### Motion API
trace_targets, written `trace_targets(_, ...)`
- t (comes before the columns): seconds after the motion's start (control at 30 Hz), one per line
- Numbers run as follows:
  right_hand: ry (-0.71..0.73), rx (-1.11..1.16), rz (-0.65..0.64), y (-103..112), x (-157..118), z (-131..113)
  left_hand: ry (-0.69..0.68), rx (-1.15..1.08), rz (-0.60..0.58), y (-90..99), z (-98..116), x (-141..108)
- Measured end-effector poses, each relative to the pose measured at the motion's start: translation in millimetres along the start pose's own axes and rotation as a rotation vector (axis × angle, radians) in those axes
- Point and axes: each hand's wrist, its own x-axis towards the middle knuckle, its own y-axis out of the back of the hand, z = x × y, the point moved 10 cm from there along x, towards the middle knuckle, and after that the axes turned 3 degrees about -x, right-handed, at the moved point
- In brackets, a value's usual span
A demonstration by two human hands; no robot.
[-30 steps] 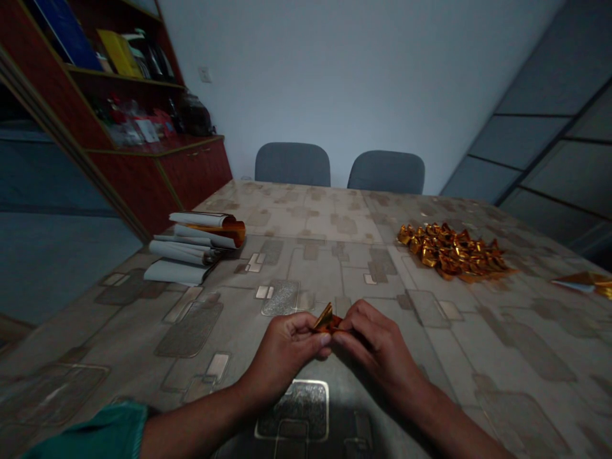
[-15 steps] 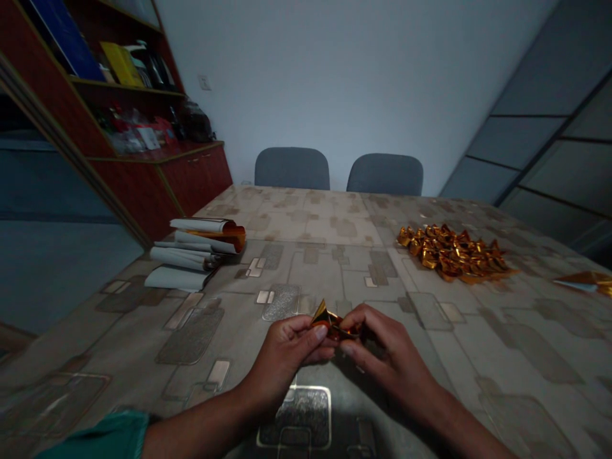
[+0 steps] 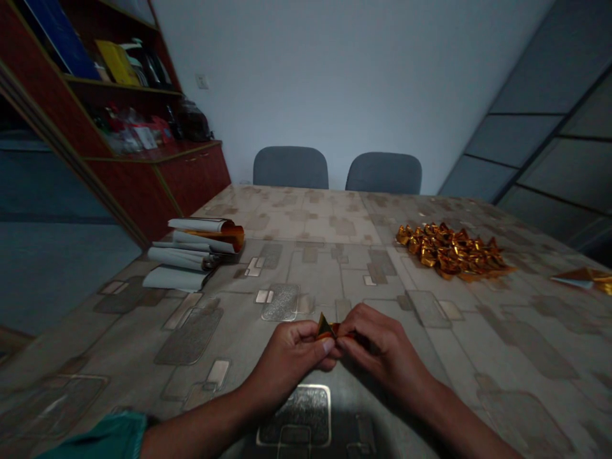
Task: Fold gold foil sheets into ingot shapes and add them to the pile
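Between my two hands, above the near middle of the table, is a small folded piece of gold foil paper (image 3: 324,327) with a pointed tip sticking up. My left hand (image 3: 295,349) pinches its left side, thumb in front and fingers behind. My right hand (image 3: 375,338) is closed on the right side, and its fingers cover most of that end. At the right of the table lies a cluster of several folded gold paper pieces (image 3: 452,250), shaped like ingots. A stack of folded paper sheets (image 3: 184,255), grey outside and gold inside, lies at the left.
The patterned tablecloth (image 3: 306,268) covers the table. A flat folded gold paper (image 3: 581,279) lies near the right edge. Two grey chairs (image 3: 291,167) stand at the far side. A red-brown cabinet (image 3: 191,178) with shelves is at the left.
My right hand has moved slightly left, closer to my left hand, and its fingers have closed further over the foil paper. Less of the gold piece shows now.
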Motion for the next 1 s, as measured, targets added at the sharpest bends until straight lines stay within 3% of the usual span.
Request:
trace_targets(0.3,-0.090,0.147,-0.064,7.2,0.4,5.7,0.034,-0.049,0.016,-1.1,0.9,0.6)
trace_targets(0.7,-0.126,0.035,-0.029,0.4,-0.2,13.1,0.044,-0.016,0.029,-1.8,-2.5,0.2)
trace_targets(1.0,-0.142,0.135,-0.058,3.3,0.1,12.4,0.033,-0.005,0.023,-2.0,0.8,0.8)
